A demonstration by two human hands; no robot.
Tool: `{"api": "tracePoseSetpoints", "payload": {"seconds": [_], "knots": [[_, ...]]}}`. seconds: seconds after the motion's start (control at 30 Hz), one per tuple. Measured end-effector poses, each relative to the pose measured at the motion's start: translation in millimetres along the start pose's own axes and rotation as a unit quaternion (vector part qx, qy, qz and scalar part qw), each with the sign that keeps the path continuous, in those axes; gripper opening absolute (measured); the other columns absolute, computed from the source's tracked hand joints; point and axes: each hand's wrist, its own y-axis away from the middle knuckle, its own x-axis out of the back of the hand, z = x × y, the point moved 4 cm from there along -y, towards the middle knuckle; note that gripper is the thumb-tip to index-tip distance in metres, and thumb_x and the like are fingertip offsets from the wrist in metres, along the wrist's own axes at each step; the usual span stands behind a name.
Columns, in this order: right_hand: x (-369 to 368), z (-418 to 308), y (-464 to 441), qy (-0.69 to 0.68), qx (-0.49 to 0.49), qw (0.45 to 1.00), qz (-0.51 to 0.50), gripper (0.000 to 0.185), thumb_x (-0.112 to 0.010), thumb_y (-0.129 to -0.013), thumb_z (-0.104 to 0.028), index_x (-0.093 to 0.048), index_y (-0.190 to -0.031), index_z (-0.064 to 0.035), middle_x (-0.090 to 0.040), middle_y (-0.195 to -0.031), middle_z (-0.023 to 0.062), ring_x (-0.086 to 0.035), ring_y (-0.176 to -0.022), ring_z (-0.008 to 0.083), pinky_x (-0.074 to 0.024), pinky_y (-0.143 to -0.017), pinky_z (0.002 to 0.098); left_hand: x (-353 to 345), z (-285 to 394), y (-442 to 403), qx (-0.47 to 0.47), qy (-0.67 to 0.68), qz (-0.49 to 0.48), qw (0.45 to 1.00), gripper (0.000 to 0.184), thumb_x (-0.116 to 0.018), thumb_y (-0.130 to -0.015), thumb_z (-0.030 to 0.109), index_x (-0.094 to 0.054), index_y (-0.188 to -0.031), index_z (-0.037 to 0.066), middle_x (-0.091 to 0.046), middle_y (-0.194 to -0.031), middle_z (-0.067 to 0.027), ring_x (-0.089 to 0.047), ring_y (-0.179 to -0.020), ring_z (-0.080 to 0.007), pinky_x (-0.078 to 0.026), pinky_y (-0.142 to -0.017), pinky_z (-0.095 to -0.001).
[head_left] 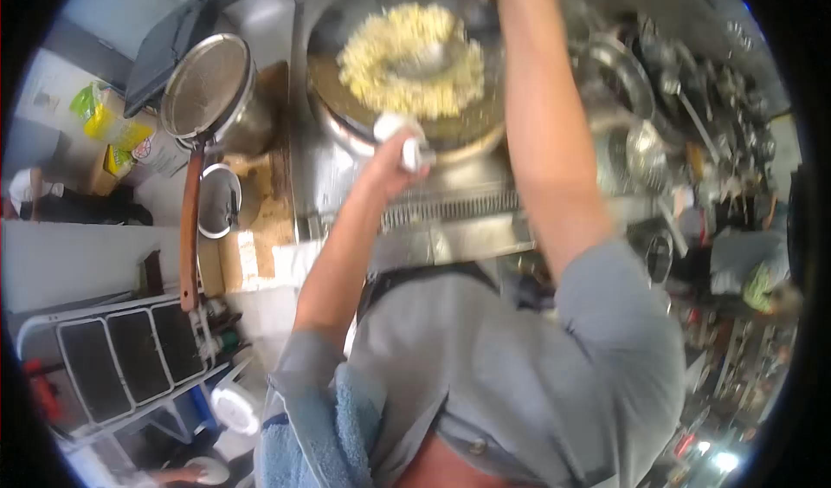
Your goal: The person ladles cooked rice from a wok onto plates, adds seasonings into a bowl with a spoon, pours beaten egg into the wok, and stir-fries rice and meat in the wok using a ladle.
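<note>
A large dark wok (325, 85) sits on the stove at the top of the view. Chopped pale-yellow food (411, 25) lies in a ring inside it, with liquid around the edge. In the middle of the food is a blurred, shiny rounded shape (433, 58) that looks like a ladle head. My left hand (400, 161) is closed around a folded white cloth (396, 128) at the wok's near rim; any handle under the cloth is hidden. My right forearm reaches up past the wok's right side, and the right hand is cut off by the top edge.
On the left, a round strainer (208, 85) with a long wooden handle rests over a metal pot. A smaller pot (221, 200) stands below it on a wooden board (260, 254). At right are a perforated skimmer (646, 155) and other metal utensils. People appear at both sides.
</note>
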Motion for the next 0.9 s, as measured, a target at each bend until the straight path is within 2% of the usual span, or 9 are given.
{"api": "tracePoseSetpoints", "payload": {"seconds": [0.17, 0.2, 0.3, 0.37, 0.47, 0.6, 0.73, 0.83, 0.9], "knots": [[26, 40, 49, 0.020, 0.047, 0.997, 0.062, 0.023, -0.061, -0.083, -0.007, -0.046, -0.065, -0.0125, -0.040, -0.049, -0.0057, -0.041, -0.038, 0.0073, -0.0294, -0.034, 0.0227, 2, 3, -11, 0.011, 0.002, -0.017, 1.000, 0.021, -0.058, -0.082, 0.027, -0.054, -0.100, 0.015, -0.059, -0.085, -0.0037, -0.060, -0.080, -0.0184, -0.052, -0.064, -0.0377], [39, 55, 28, 0.035, 0.054, 0.998, 0.022, 0.017, -0.062, -0.076, -0.005, -0.053, -0.063, -0.0019, -0.044, -0.049, 0.0017, -0.042, -0.043, 0.0109, -0.0341, -0.042, 0.0285, 2, 4, -9, 0.018, -0.006, -0.023, 1.000, 0.019, -0.058, -0.083, 0.027, -0.054, -0.097, 0.016, -0.059, -0.083, -0.0022, -0.061, -0.074, -0.0171, -0.053, -0.058, -0.0335], [62, 8, 39, -0.091, -0.015, 0.995, 0.037, 0.025, -0.061, -0.079, 0.001, -0.045, -0.062, -0.0063, -0.039, -0.046, 0.0007, -0.038, -0.037, 0.0101, -0.0291, -0.036, 0.0275, 3, 4, -11, 0.019, -0.008, -0.033, 0.999, 0.019, -0.058, -0.081, 0.028, -0.055, -0.097, 0.017, -0.059, -0.084, -0.0003, -0.060, -0.078, -0.0150, -0.049, -0.060, -0.0319], [54, -16, 76, 0.034, 0.114, 0.990, 0.073, 0.029, -0.061, -0.079, 0.003, -0.042, -0.062, -0.0090, -0.039, -0.047, -0.0004, -0.034, -0.034, 0.0087, -0.0245, -0.035, 0.0250, 6, 3, -15, 0.016, -0.024, -0.073, 0.997, 0.021, -0.058, -0.083, 0.031, -0.055, -0.100, 0.018, -0.059, -0.085, -0.0004, -0.060, -0.078, -0.0150, -0.048, -0.060, -0.0312], [62, 54, 28, -0.054, 0.056, 0.995, 0.056, 0.023, -0.061, -0.079, 0.004, -0.044, -0.067, -0.0073, -0.044, -0.051, -0.0002, -0.039, -0.037, 0.0077, -0.0296, -0.036, 0.0224, 10, -3, -20, 0.008, -0.006, -0.038, 0.999, 0.021, -0.058, -0.083, 0.030, -0.055, -0.100, 0.018, -0.060, -0.084, -0.0007, -0.060, -0.079, -0.0157, -0.048, -0.060, -0.0318], [55, -8, -32, -0.027, 0.113, 0.991, 0.071, 0.021, -0.061, -0.078, 0.001, -0.045, -0.068, -0.0080, -0.044, -0.051, -0.0014, -0.040, -0.038, 0.0081, -0.0309, -0.035, 0.0236, 10, -1, -26, 0.008, 0.003, -0.033, 0.999, 0.021, -0.057, -0.083, 0.029, -0.055, -0.101, 0.017, -0.060, -0.083, -0.0016, -0.060, -0.079, -0.0170, -0.048, -0.060, -0.0330], [64, 78, -54, -0.042, 0.049, 0.989, 0.134, 0.018, -0.060, -0.077, -0.002, -0.047, -0.066, -0.0085, -0.040, -0.048, -0.0040, -0.037, -0.036, 0.0087, -0.0272, -0.033, 0.0246, 7, -4, -17, 0.006, 0.041, -0.048, 0.998, 0.024, -0.059, -0.083, 0.027, -0.054, -0.104, 0.016, -0.060, -0.089, -0.0030, -0.060, -0.086, -0.0197, -0.049, -0.066, -0.0369], [32, 40, -43, -0.057, -0.110, 0.992, 0.039, 0.014, -0.061, -0.077, -0.001, -0.051, -0.069, -0.0059, -0.041, -0.048, -0.0033, -0.039, -0.036, 0.0091, -0.0286, -0.033, 0.0253, 7, -2, -12, 0.023, 0.061, -0.036, 0.997, 0.020, -0.059, -0.083, 0.024, -0.057, -0.099, 0.014, -0.061, -0.092, -0.0050, -0.060, -0.088, -0.0237, -0.051, -0.074, -0.0428], [25, -15, 15, 0.070, -0.090, 0.989, 0.094, 0.010, -0.061, -0.077, -0.004, -0.055, -0.069, -0.0053, -0.049, -0.051, 0.0002, -0.047, -0.042, 0.0097, -0.0333, -0.037, 0.0257, 10, 8, -30, 0.036, 0.042, -0.087, 0.995, 0.017, -0.057, -0.084, 0.021, -0.056, -0.099, 0.012, -0.060, -0.095, -0.0067, -0.059, -0.089, -0.0255, -0.050, -0.079, -0.0473]]}}
